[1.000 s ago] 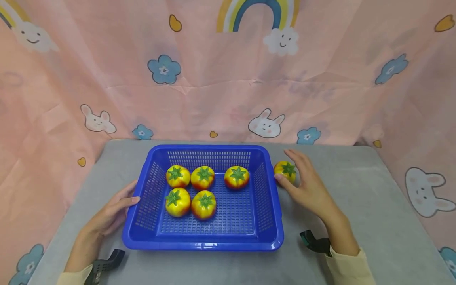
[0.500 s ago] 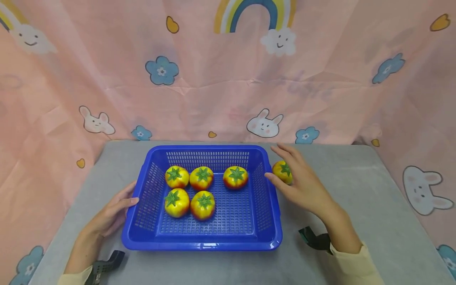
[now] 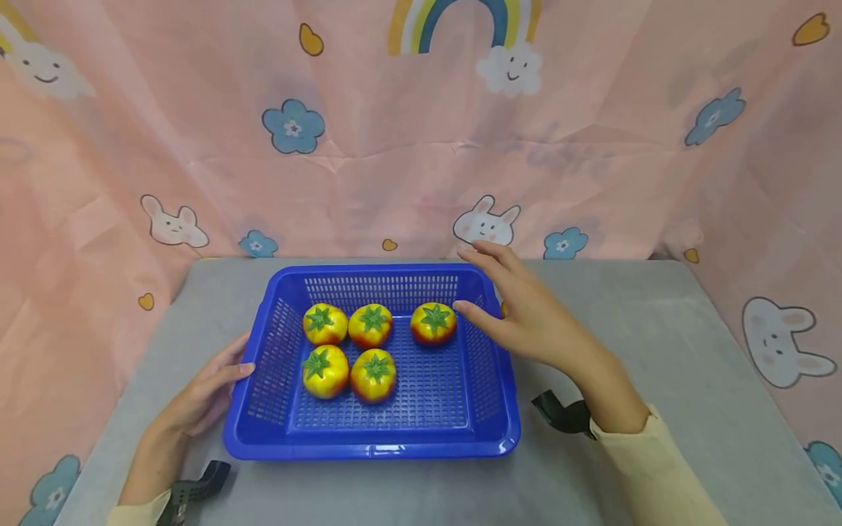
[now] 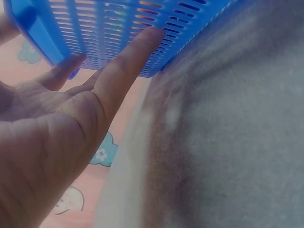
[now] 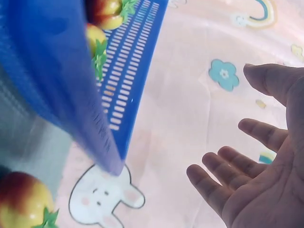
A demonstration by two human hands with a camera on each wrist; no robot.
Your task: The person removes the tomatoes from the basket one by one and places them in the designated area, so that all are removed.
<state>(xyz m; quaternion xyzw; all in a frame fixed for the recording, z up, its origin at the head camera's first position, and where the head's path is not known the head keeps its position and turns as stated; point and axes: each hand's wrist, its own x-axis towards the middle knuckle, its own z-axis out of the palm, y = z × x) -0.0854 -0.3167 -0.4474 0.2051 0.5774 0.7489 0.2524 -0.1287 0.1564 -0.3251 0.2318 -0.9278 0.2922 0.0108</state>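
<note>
A blue plastic basket (image 3: 371, 451) with slotted walls holds several glossy yellow-and-red toy tomatoes with green star-shaped tops. Four-sided and shallow, it has one tomato (image 3: 433, 324) apart from the others at its right. My left hand (image 3: 200, 398) holds the basket's left side, thumb on the rim and fingers against the outer wall (image 4: 128, 28). Above the right rim hovers my right hand (image 3: 526, 314), fingers spread and holding nothing. Another tomato (image 5: 23, 202) lies outside the basket on the right; in the head view my right hand hides nearly all of it.
The basket stands on a grey tabletop (image 3: 658, 351). Behind and beside the table hangs a pink curtain (image 3: 368, 183) printed with rabbits, flowers and rainbows. Dark camera mounts (image 3: 566, 413) are strapped to both wrists.
My right hand has moved left and up, from around the outside tomato to over the right rim, leaving that tomato in place. The left hand keeps its hold on the basket.
</note>
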